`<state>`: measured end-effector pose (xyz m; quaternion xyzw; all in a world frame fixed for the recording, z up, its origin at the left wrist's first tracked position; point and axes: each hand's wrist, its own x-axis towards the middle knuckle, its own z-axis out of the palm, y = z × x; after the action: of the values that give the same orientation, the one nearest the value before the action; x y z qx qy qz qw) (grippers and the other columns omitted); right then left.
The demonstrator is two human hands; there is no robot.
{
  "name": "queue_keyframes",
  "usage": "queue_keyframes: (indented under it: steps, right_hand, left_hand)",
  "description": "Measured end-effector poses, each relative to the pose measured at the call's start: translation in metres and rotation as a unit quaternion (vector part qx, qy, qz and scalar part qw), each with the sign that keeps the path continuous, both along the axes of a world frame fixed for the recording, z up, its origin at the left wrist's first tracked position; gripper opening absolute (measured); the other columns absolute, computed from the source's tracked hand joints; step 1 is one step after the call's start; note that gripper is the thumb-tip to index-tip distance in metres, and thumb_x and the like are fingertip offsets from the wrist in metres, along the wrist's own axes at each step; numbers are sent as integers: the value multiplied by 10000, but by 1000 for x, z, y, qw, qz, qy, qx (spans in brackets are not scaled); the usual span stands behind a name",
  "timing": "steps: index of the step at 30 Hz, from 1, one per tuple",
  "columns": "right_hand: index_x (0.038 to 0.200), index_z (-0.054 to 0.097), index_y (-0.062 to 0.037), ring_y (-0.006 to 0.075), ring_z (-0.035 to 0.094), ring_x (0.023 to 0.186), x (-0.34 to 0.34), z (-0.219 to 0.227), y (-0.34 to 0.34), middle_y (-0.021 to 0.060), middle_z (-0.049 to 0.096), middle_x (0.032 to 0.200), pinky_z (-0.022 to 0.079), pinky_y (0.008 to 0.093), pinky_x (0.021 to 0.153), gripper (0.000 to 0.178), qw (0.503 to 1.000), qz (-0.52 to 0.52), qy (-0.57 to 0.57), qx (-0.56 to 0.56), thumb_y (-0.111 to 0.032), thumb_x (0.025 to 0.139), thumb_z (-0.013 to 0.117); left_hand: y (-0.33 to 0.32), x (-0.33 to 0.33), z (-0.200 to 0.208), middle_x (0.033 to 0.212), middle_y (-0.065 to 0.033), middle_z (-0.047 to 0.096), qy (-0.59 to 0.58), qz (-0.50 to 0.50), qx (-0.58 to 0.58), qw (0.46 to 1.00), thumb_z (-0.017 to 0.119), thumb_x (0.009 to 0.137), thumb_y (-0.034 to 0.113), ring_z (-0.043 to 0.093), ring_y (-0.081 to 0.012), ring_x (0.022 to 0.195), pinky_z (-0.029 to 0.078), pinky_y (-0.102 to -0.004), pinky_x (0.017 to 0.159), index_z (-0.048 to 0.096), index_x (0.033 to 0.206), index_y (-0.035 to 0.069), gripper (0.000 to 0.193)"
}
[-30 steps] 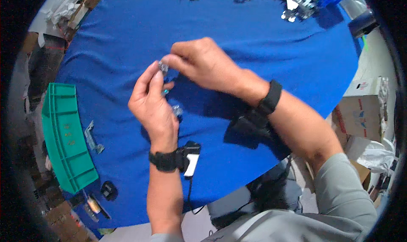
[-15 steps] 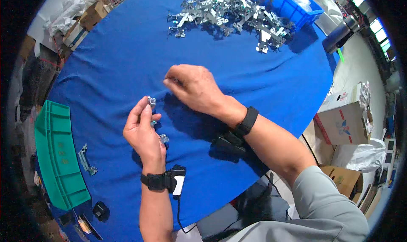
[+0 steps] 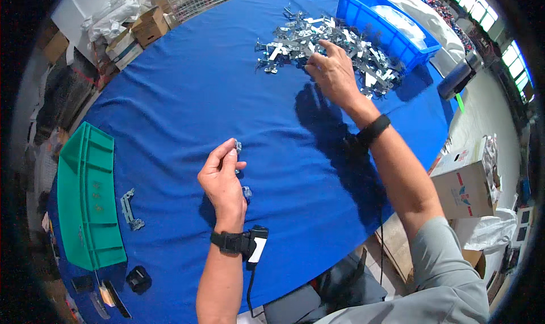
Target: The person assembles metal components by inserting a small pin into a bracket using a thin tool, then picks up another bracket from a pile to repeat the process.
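Note:
My left hand [image 3: 222, 182] is closed round a silvery metal bracket [image 3: 246, 192] above the middle of the blue cloth. One shiny end [image 3: 238, 147] pokes out past the thumb and forefinger, the other below the palm; the fingers hide the stretch between. Reaching far out, my right hand [image 3: 334, 71] is at the near edge of a pile of metal brackets [image 3: 301, 40], fingers apart and apparently nothing in them. A single metal bracket [image 3: 129, 209] lies on the cloth at the left, beside a green plastic tray [image 3: 85, 193].
Behind the pile stands a blue plastic crate [image 3: 392, 32] with clear plastic in it. A dark bottle [image 3: 458, 74] is at the table's right edge. Near the tray's lower end sits a small black object [image 3: 138, 280]. A cardboard box [image 3: 462, 182] stands to the right of the table.
My right hand has moved away from near the left hand, forward and right to the pile, and its fingers have spread. My left hand still grips the bracket. The whole view has shifted slightly.

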<state>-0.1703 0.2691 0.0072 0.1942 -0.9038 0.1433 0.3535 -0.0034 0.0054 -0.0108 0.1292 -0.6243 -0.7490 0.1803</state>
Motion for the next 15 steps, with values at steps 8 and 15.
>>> queue_keyframes:
  steps: [8,15]
  right_hand:
    - [954,629,-44,436,571,1105,-17,-17,21,298,510,1332,485,465,934,168,996,15,-80,37,-193,876,626]
    - [933,625,-6,410,590,935,11,-9,27,215,602,1058,487,471,818,165,993,83,-81,37,-166,895,615]
  left_hand:
    - [-1,3,2,1011,-90,710,6,-8,6,1000,633,920,-2,659,-113,822,566,-235,647,703,1093,-22,188]
    - [-1,0,0,1011,-91,711,2,-3,4,1000,633,915,-4,661,-117,824,557,-231,648,705,1088,-22,188]
